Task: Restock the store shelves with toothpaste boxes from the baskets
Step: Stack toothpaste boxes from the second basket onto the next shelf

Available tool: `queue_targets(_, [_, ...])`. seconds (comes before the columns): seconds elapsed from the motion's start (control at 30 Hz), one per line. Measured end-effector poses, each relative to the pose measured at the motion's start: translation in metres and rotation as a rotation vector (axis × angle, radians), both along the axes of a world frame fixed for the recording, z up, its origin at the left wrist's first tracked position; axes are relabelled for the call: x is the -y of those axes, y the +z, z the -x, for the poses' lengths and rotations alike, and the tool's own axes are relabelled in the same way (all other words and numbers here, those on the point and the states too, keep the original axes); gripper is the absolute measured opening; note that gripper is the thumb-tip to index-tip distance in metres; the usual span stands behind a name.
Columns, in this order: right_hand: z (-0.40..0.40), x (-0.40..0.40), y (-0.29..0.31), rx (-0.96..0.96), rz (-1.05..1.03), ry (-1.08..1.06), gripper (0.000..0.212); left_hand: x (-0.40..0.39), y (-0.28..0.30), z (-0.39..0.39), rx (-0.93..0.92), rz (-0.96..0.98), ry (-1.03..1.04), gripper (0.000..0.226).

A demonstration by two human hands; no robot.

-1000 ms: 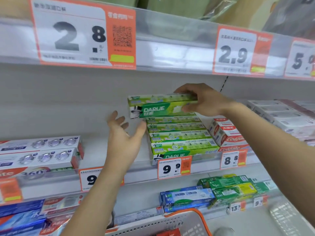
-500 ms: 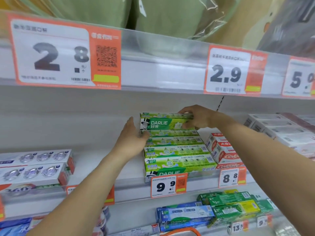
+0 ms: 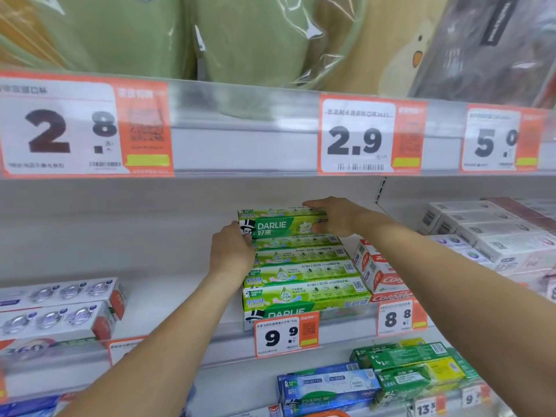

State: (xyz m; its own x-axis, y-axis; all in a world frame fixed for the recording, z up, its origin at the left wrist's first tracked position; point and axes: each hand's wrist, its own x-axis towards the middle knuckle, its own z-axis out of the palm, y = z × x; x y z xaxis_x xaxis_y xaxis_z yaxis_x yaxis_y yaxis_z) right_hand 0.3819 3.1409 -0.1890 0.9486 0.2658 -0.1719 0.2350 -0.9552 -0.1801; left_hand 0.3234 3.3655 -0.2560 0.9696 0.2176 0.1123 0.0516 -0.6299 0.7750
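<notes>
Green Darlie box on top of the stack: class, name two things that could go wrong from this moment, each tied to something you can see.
1. The green Darlie box sits atop a tall stack; a push from either the left hand or right hand could topple it.
2. The red Colgate boxes lie close beside the stack, so sliding boxes could knock them.
</notes>
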Motion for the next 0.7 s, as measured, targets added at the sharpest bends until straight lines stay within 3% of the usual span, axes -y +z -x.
queue_targets(0.43, [0.007,-0.002,-0.004,-0.016,-0.064,-0.064,0.071,-0.003,-0.003,0.005,0.109,0.213,0.063,0.011])
queue_targets(0.6, [0.009,-0.004,-0.003,-0.047,-0.058,-0.097,0.078,-0.003,0.000,0.004,0.054,0.120,0.035,0.014])
queue_targets(0.7, [0.022,-0.009,0.004,0.059,-0.041,-0.154,0.086,-0.009,0.009,0.009,-0.012,0.027,0.002,0.036])
